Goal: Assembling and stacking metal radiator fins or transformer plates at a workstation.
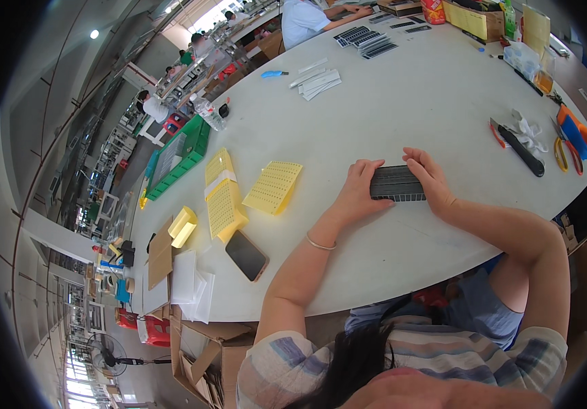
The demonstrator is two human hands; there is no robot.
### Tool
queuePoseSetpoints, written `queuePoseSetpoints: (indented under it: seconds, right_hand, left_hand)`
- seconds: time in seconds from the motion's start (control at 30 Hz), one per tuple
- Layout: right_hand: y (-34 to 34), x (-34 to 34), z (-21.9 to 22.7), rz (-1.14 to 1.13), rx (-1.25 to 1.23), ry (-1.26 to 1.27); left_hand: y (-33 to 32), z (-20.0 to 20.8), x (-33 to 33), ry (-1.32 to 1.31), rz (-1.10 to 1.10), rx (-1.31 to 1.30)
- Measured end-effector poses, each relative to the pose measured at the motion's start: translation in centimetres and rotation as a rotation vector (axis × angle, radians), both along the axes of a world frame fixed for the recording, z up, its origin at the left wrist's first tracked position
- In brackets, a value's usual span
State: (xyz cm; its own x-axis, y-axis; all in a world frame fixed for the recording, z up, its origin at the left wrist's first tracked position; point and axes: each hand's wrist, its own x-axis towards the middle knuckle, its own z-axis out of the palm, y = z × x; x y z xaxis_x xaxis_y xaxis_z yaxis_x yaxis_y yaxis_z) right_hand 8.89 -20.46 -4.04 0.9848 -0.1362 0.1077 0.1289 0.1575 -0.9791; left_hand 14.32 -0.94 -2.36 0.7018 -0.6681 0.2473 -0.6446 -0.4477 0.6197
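Observation:
A stack of thin black strips [397, 183] lies on the white table in front of me, its edges lined up in a block with pale marks along the near side. My left hand [359, 189] closes on the stack's left end, thumb at the near side and fingers at the far side. Around the right end curls my right hand [433, 180], its fingers pressed to the far corner and the palm along the side. Both hands hold the block between them. To the left of my left hand is a yellow sheet of small labels [273, 187].
Left lie banded yellow label sheets [225, 206], a phone [246, 256], white papers [194, 286] and a green crate [200, 140]. Right are a black utility knife [523, 154] and red-handled pliers [569, 151]. Farther off are white strips [319, 83], dark strips [368, 41] and a co-worker [303, 24].

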Motion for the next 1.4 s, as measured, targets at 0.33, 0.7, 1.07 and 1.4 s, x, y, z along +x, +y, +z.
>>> queuePoseSetpoints:
  seconds: [0.33, 0.7, 1.07, 1.4]
  right_hand:
    - [-1.1, 0.4, 1.4, 0.14, -0.14, 0.177]
    - [-1.1, -0.1, 3.3, 0.37, -0.418, 0.317]
    - [-0.8, -0.7, 1.9, 0.5, -0.449, 0.294]
    - [-0.7, -0.9, 3.1, 0.507, -0.42, 0.343]
  left_hand:
    - [1.8, 1.5, 0.1, -0.266, -0.094, 0.161]
    - [2.3, 3.8, -1.9, -0.532, -0.199, 0.291]
    - [2.8, 1.7, -3.4, -0.624, -0.159, 0.204]
    - [3.4, 1.4, -3.2, -0.615, -0.159, 0.187]
